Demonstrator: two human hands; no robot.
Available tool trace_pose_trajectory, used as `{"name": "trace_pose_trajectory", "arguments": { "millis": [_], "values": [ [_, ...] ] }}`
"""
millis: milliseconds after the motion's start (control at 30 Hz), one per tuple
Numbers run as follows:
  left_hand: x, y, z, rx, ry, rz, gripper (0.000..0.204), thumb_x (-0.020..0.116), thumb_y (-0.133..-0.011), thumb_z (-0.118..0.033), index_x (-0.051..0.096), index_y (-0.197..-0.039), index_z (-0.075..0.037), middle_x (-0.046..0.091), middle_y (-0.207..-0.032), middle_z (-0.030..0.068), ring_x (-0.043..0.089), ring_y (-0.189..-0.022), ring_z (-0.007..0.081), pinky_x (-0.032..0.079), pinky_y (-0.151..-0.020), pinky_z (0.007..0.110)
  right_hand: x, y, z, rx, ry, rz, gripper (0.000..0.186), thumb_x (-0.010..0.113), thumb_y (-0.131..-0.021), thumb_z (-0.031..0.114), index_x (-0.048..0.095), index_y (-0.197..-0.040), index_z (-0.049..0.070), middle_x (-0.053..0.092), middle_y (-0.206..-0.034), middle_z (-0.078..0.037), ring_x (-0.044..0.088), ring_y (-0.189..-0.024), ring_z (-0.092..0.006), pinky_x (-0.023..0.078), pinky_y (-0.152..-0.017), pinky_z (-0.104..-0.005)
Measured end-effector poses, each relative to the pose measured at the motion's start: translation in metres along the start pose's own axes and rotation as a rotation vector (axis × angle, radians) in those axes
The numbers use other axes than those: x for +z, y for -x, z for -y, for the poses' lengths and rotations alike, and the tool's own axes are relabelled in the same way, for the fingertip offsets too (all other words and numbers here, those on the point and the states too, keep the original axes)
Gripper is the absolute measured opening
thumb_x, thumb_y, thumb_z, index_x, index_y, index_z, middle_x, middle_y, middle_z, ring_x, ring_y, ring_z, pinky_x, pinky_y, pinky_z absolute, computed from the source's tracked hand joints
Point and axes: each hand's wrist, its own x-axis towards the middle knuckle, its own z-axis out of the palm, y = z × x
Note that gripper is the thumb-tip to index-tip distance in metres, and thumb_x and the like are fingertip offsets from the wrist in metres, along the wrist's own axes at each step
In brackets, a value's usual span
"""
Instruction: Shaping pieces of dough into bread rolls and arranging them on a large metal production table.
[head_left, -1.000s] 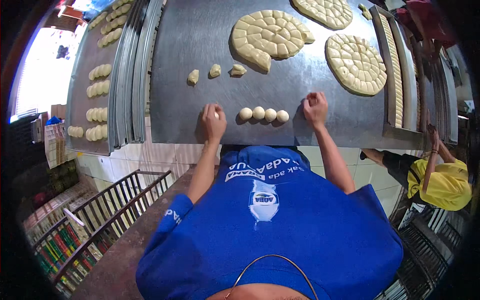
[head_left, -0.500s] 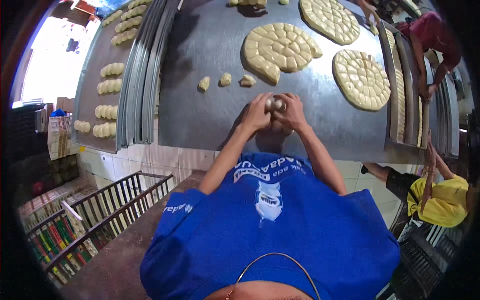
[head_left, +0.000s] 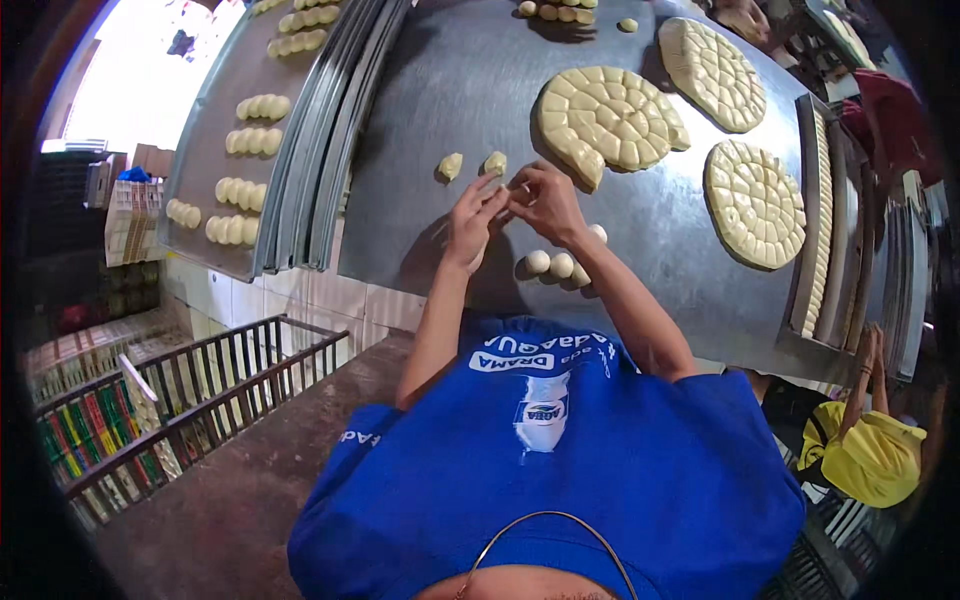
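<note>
My left hand (head_left: 472, 222) is over the metal table, its fingers stretched toward my right hand (head_left: 548, 205). The right hand's fingers are bent together in a pinch, their tips meeting the left fingers; whatever is between them is hidden. Just beyond the fingertips lie two small rough dough pieces, one dough piece (head_left: 495, 163) close to the hands and another dough piece (head_left: 451, 166) to its left. Several smooth dough balls (head_left: 538, 262) sit by my right forearm, partly covered by it. A flat round of dough (head_left: 610, 120), cut into many pieces, rests beyond the right hand.
Two more cut dough rounds (head_left: 755, 205) lie to the right, beside long trays (head_left: 818, 230). On the left, a tray (head_left: 205, 190) carries rows of joined dough balls (head_left: 240, 193). Co-workers, one in a yellow shirt (head_left: 865, 455), are at the right.
My hands have parted from the dough balls, which now sit on the table, and moved forward and left. The rightmost of three rough dough pieces no longer shows. The view has shifted.
</note>
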Motion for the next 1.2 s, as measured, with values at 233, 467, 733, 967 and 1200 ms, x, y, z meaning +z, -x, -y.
{"name": "trace_pose_trajectory", "arguments": {
  "millis": [233, 467, 733, 967, 1200],
  "values": [
    [0.021, 0.038, -0.07, -0.275, -0.117, 0.257, 0.019, 0.07, -0.086, 0.001, 0.072, -0.105, 0.0, 0.072, -0.088, 0.0082, 0.063, -0.071, 0.0143, 0.053, -0.071, 0.024, -0.065, 0.005, 0.105, 0.161, -0.143, 0.289, 0.017, 0.082, -0.066, 0.002, 0.077, -0.083, 0.004, 0.07, -0.073, -0.007, 0.057, -0.06, -0.0154, 0.047, -0.058, -0.0268],
    [0.03, 0.108, -0.183, -0.124, -0.377, 0.756, 0.018, 0.062, -0.08, 0.002, 0.07, -0.066, -0.004, 0.066, -0.066, 0.0011, 0.05, -0.06, 0.0042, 0.039, -0.056, 0.014, -0.109, -0.005, 0.193, -0.117, -0.789, 0.758, 0.012, 0.084, -0.069, -0.005, 0.076, -0.073, 0.003, 0.073, -0.076, -0.006, 0.064, -0.063, -0.0134, 0.053, -0.06, -0.0227],
    [-0.013, -0.017, -0.133, 0.637, -0.7, -0.232, 0.045, 0.081, -0.084, -0.018, 0.064, -0.12, 0.002, 0.064, -0.115, 0.0152, 0.062, -0.106, 0.0265, 0.049, -0.097, 0.036, -0.026, -0.078, 0.057, 0.077, -0.284, -0.002, 0.02, 0.069, -0.09, 0.01, 0.07, -0.107, 0.0, 0.068, -0.104, -0.011, 0.065, -0.086, -0.0207, 0.053, -0.08, -0.028],
    [-0.06, -0.066, 0.02, 0.78, -1.536, -0.181, 0.022, 0.065, -0.083, 0.0, 0.075, -0.103, -0.001, 0.075, -0.096, 0.0134, 0.07, -0.09, 0.0322, 0.053, -0.087, 0.039, 0.08, 0.009, -0.073, -0.1, 0.544, 0.224, 0.027, 0.057, -0.085, 0.012, 0.063, -0.111, 0.009, 0.065, -0.112, -0.008, 0.065, -0.098, -0.0288, 0.053, -0.083, -0.0395],
    [-0.044, -0.012, -0.021, 0.126, -1.441, 0.08, 0.02, 0.059, -0.092, -0.011, 0.074, -0.103, -0.006, 0.073, -0.097, 0.0107, 0.065, -0.083, 0.0252, 0.051, -0.079, 0.033, 0.018, 0.012, -0.024, 0.212, 0.194, 0.547, 0.02, 0.06, -0.086, 0.019, 0.072, -0.084, 0.003, 0.063, -0.065, -0.006, 0.056, -0.058, -0.0274, 0.05, -0.068, -0.0376]
  ]
}}
